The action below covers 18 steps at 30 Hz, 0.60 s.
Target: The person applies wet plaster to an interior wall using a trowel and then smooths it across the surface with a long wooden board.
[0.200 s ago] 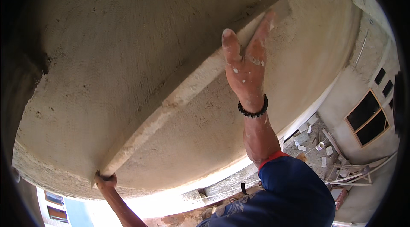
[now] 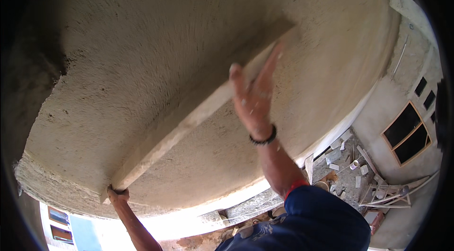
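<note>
A long, pale straightedge board [image 2: 182, 130] lies slantwise against a broad, grey-brown plastered surface [image 2: 118, 76] above me. At its lower left end, my left hand [image 2: 117, 195] is closed around the board. My right hand [image 2: 254, 104], slightly blurred, bears on the board towards its upper right end. Its thumb and stretched fingers straddle the board, and the palm is hidden against it. Specks of plaster dot the back of this hand, and a dark beaded bracelet [image 2: 263, 136] circles the wrist.
The plastered surface ends in a curved, rough edge [image 2: 61, 189]. Far below at right, rubble and blocks [image 2: 333, 156] litter the ground beside a white bucket [image 2: 354, 164]. A wooden frame [image 2: 390, 196] stands by a wall with a window [image 2: 406, 133].
The board's upper right end has swung down and leftward across the plaster, my right hand moving with it. My left hand and the lower end have barely shifted.
</note>
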{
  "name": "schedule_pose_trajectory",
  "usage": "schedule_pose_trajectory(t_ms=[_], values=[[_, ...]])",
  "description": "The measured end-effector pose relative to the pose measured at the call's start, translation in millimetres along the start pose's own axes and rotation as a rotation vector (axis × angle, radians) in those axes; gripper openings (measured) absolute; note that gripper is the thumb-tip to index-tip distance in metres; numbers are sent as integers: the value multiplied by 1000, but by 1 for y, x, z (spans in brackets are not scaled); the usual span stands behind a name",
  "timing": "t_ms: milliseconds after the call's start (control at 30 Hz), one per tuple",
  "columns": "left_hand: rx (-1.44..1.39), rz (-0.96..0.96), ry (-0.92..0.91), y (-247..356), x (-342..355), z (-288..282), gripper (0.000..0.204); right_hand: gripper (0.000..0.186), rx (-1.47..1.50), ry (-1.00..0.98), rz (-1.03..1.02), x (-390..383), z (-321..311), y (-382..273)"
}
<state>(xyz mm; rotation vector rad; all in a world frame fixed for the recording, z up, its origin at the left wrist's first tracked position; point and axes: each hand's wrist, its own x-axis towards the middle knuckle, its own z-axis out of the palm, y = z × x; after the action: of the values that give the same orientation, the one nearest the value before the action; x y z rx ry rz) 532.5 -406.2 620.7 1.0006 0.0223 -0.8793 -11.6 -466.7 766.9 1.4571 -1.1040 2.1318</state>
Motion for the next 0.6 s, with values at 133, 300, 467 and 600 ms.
schedule_pose_trajectory(t_ms=[133,300,467,600], values=[[14,14,125,-3,53,-50,39,87,164,-63,205,-84,8,-23],[4,101,61,1,34,-34,37,85,229,-80,-49,-28,12,-9],[-35,58,-128,45,-59,61,30,86,-632,43,-368,111,-4,-4],[-9,57,-329,66,-59,65,28,83,292,-215,436,144,-13,-59]])
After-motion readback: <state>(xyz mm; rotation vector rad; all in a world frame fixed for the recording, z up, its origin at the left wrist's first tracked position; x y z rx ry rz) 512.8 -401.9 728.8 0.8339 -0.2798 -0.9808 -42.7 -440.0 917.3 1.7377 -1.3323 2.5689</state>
